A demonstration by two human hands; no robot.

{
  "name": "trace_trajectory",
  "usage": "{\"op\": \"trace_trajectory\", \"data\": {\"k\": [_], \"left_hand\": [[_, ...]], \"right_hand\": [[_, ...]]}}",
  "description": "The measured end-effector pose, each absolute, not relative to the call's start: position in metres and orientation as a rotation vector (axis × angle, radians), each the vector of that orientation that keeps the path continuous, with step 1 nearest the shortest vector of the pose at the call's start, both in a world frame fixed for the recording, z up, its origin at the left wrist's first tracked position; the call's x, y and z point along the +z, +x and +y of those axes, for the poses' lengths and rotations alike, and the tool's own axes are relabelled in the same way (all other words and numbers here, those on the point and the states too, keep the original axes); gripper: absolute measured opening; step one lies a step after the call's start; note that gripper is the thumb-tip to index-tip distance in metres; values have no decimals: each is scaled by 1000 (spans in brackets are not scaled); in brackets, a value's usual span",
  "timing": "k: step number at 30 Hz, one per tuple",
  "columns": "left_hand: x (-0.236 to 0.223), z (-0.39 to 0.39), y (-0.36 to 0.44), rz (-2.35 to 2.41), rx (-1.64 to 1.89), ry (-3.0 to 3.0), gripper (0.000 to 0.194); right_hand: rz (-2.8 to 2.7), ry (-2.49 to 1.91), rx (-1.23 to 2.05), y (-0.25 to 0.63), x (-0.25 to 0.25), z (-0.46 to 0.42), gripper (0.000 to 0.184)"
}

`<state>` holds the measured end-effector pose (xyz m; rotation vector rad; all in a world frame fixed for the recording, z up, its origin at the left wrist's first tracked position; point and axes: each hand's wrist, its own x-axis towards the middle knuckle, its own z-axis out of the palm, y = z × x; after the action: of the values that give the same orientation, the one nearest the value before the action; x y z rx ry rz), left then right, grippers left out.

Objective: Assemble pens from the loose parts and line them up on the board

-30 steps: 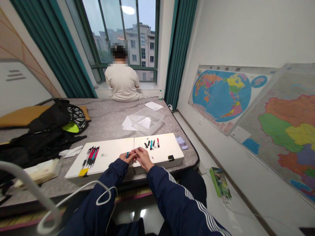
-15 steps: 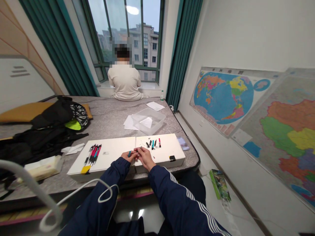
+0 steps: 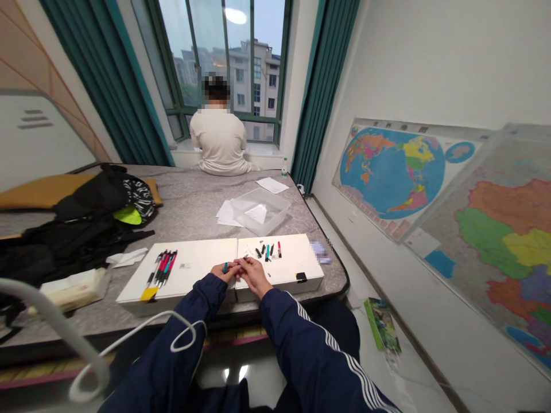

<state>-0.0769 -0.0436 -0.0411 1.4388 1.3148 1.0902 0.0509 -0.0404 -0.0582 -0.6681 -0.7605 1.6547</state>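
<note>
left hand (image 3: 221, 272) pinches a teal pen barrel (image 3: 225, 267); right hand (image 3: 253, 276) grips a small dark pen part (image 3: 245, 258) beside it. both sit low centre at a white board (image 3: 293, 255). loose pen parts (image 3: 266, 251) lie just above; a row of pens (image 3: 162, 268) lies left.

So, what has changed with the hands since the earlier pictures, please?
Almost nothing: the left hand still pinches a small teal pen part beside the right hand; the view drifted slightly. The loose black and teal pen parts on the white board stayed put.
</note>
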Motion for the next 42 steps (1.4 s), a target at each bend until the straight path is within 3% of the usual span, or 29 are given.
{"op": "trace_trajectory", "data": {"k": [27,42], "left_hand": [[-43,-43,-77,1345,1082,1462,38],[-34,-46,-74,1368,1160,1416,40]], "right_hand": [[-733,-653,1676,50,-60,-37,34],[-733,-602,1632,51,-59,-39,22]]}}
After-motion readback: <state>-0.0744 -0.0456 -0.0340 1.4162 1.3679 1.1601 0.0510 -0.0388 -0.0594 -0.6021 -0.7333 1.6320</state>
